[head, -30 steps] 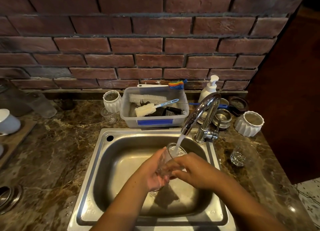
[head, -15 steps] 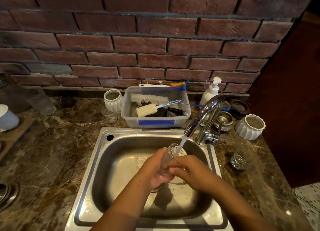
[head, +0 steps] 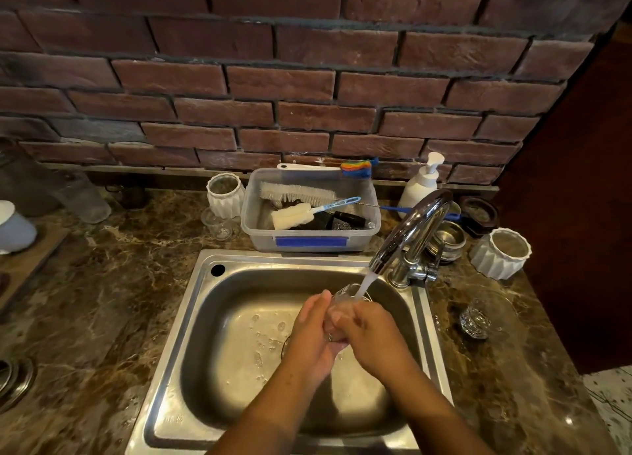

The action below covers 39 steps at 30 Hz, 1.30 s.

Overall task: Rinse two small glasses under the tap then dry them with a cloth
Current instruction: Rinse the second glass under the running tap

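Small glass (head: 347,291) is held upright over the basin of the sink (head: 205,321), clasped between both hands, with only its rim and upper wall showing above the fingers. The left hand (head: 309,331) wraps the glass from the left with its fingers curled around the wall. The right hand (head: 367,331) closes on it from the right, fingers curled across the front. A water stream (head: 365,281) runs from the spout into the open mouth of the glass. Droplets lie on the basin floor to the left of the hands. The second glass (head: 473,321) stands on the marbled surface (head: 102,300) to the right of the sink, well apart from the hands. The tap (head: 412,229) is mounted at the right rear corner of the sink, its spout arched toward the basin. Behind the sink stands a clear plastic tub (head: 311,241) holding a bristle brush (head: 297,193) and a sponge brush (head: 294,217). A soap dispenser (head: 420,184) stands behind the tap, against the brick wall (head: 280,85).
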Available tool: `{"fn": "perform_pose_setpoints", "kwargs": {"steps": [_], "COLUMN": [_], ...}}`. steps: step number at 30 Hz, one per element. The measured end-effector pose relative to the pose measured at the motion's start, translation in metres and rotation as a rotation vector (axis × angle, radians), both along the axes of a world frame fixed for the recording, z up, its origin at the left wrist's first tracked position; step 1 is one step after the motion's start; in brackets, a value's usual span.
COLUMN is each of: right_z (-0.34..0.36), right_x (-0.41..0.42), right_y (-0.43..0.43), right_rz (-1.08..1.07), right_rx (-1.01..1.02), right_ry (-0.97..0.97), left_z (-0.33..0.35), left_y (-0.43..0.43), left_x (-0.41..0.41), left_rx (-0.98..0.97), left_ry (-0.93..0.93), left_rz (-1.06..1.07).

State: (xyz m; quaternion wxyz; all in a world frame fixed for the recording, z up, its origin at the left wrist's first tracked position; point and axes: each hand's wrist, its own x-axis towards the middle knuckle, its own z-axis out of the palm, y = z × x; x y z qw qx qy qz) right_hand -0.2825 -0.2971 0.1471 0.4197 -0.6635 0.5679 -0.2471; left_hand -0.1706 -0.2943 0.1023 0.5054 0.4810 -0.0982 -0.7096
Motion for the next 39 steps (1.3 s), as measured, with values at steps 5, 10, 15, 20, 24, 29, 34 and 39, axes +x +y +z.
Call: {"fn": "perform_pose_setpoints", "kwargs": {"steps": [5,10,15,20,24,29,34,39], "right_z": [0.008,0.01,0.003,-0.003,-0.006,-0.007,-0.007,-0.007], "right_x": [-0.025,-0.026,-0.002,0.008,-0.022,-0.022,0.005,0.002], "right_y": [-0.011,-0.004,0.009,0.006,-0.011,-0.006,0.009,0.006], "right_rz": [0.477,0.578,0.088,0.05,0.451,0.396,-0.032,0.113], "right_rx": [-0.158,-0.361,-0.175,-0.144,-0.187,-0.184,-0.081,-0.147], "right_ry": [0.316,0.416,0.143,0.176,0.34,0.301,0.044,0.167], "left_z": [0.007,0.017,0.004,-0.005,0.001,0.003,-0.008,-0.002], "left_y": [-0.016,-0.023,-0.015,-0.003,-0.017,-0.021,-0.003,0.0], "left_x": [0.02,0.023,0.003,-0.001,0.021,0.02,-0.001,0.006], "left_rx": [0.216,0.315,0.131,0.142,0.265,0.321,0.129,0.191], "left_ry": [0.15,0.129,0.01,0.135,0.144,0.069,0.034,0.08], "left_rz": [-0.269,-0.346,-0.029,0.022,-0.218,-0.234,0.025,-0.071]}}
